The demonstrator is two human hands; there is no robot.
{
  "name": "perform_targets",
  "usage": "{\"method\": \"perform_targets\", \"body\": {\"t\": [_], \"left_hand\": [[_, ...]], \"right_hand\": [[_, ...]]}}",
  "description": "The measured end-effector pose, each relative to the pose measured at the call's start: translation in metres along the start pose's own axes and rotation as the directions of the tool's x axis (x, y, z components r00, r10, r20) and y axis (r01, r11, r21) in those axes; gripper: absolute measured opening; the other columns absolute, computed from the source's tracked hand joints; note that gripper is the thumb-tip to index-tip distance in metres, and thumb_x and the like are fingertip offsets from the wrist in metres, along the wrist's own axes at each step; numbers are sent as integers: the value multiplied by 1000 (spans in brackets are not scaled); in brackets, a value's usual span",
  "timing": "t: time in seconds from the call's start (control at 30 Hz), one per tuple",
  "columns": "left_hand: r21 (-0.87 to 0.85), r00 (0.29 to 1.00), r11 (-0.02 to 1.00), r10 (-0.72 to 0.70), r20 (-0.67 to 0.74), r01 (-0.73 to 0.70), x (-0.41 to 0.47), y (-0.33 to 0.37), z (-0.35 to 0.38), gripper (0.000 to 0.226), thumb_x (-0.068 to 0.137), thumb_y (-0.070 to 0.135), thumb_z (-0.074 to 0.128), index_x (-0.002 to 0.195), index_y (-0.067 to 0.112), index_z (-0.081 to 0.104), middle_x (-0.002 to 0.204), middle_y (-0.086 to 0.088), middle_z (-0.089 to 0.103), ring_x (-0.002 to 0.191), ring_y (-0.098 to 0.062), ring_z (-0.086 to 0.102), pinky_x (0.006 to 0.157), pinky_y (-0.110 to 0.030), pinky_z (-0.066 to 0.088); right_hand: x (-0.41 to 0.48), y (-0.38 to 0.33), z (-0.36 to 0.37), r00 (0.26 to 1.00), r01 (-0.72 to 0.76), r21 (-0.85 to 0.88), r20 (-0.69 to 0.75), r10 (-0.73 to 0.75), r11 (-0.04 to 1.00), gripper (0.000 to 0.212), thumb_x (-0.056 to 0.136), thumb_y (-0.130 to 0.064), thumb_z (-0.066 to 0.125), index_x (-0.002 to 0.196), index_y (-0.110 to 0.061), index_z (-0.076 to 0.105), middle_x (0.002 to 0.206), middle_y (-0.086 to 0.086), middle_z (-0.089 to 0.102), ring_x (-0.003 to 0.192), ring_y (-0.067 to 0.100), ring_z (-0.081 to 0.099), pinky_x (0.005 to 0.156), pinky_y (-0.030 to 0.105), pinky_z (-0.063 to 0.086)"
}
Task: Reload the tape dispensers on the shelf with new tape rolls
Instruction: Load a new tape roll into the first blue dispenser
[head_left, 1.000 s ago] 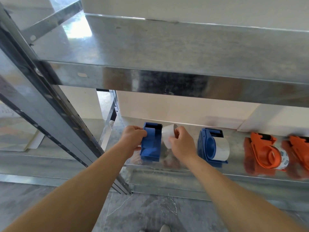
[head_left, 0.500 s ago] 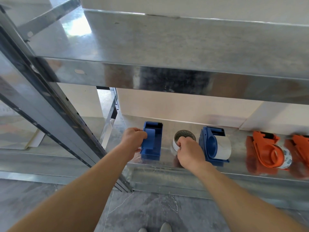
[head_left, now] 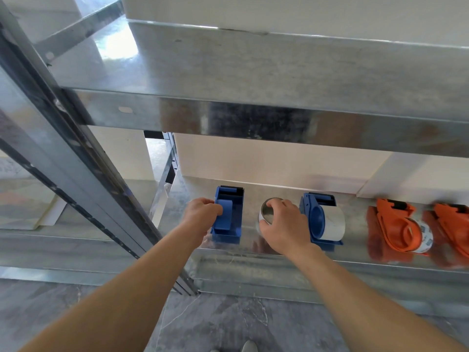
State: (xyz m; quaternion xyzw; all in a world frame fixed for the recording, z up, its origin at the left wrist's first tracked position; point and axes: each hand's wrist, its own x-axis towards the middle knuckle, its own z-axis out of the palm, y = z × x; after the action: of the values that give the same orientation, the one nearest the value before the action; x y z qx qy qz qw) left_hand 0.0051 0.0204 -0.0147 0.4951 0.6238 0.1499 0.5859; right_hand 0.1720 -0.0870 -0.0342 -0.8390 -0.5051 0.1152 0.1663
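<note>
So the whitish clear tape roll [head_left: 262, 218] lay flat on the shiny steel shelf [head_left: 355, 200], just right of the empty blue plastic dispenser [head_left: 229, 221], with the right hand [head_left: 286, 224] curled over it. The left hand [head_left: 203, 212] gripped the dispenser's side. 1 second earlier the roll was held upright against that dispenser.

tape roll [head_left: 266, 214]: part-hidden under right hand [head_left: 286, 224] | rightmost orange dispenser [head_left: 454, 224]: cut by right edge, blurred
</note>
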Motion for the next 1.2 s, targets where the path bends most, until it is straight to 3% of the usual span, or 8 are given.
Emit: {"method": "perform_targets", "body": {"t": [0.13,0.2,0.37,0.5,0.67,0.77,0.97,1.2], "left_hand": [[47,993,993,108,-57,-105,-4,3,-1,36,88,14,62,124,13,56,101,-2,61,86,-15,55,73,-33,47],[103,980,979,186,-69,-179,-8,5,0,49,89,19,62,136,14,50,120,-3,61,89,-13,55,75,-31,45],[382,875,824,479,-73,-419,-22,9,5,55,92,38,59,142,20,43,149,4,39,122,-20,49,90,-33,44],[541,752,615,657,50,-574,-30,2,11,62,94,55,50,146,24,37,162,2,18,151,-24,16,116,-50,33],[535,671,521,731,123,-665,-43,-1,22,70,90,65,40,147,25,36,165,-1,12,153,-26,9,118,-54,27],[525,640,489,753,149,-697,-49,-1,28,68,93,63,43,148,24,37,164,-2,14,153,-27,10,118,-54,29],[519,617,460,767,176,-721,-66,1,49,61,96,55,48,147,22,39,164,-2,15,152,-26,12,116,-52,31],[516,611,450,767,193,-728,-102,3,91,65,92,60,43,145,23,41,163,-1,17,151,-25,17,113,-54,34]], "right_hand": [[-5,-4,-5,1000,-4,33,-6,5,999,37,89,-40,61,122,-22,57,120,-1,62,105,20,57,90,40,53],[-9,-6,-7,1000,-9,47,-11,10,999,38,89,-40,59,123,-22,56,121,-1,61,105,19,56,91,39,53],[-21,-10,-10,999,-36,121,-34,41,992,40,91,-45,55,124,-22,54,117,-3,59,103,17,54,90,38,51],[-32,-13,-13,997,-8,283,-65,28,959,57,94,-60,41,131,-18,52,113,-4,58,106,17,54,89,32,45],[-47,-14,-18,990,-42,456,-102,99,889,93,85,-79,18,150,-16,39,146,0,52,134,19,48,111,41,41],[-54,-11,-23,985,-56,484,-117,128,873,85,93,-75,21,154,-18,35,154,0,44,141,18,41,117,34,32],[-73,0,-45,976,-37,505,-166,139,862,60,103,-49,32,150,-13,41,149,2,50,134,14,44,99,11,25],[-105,37,-72,966,-40,506,-201,163,862,64,100,-52,30,150,-15,41,150,0,49,139,19,43,105,19,27]]}}
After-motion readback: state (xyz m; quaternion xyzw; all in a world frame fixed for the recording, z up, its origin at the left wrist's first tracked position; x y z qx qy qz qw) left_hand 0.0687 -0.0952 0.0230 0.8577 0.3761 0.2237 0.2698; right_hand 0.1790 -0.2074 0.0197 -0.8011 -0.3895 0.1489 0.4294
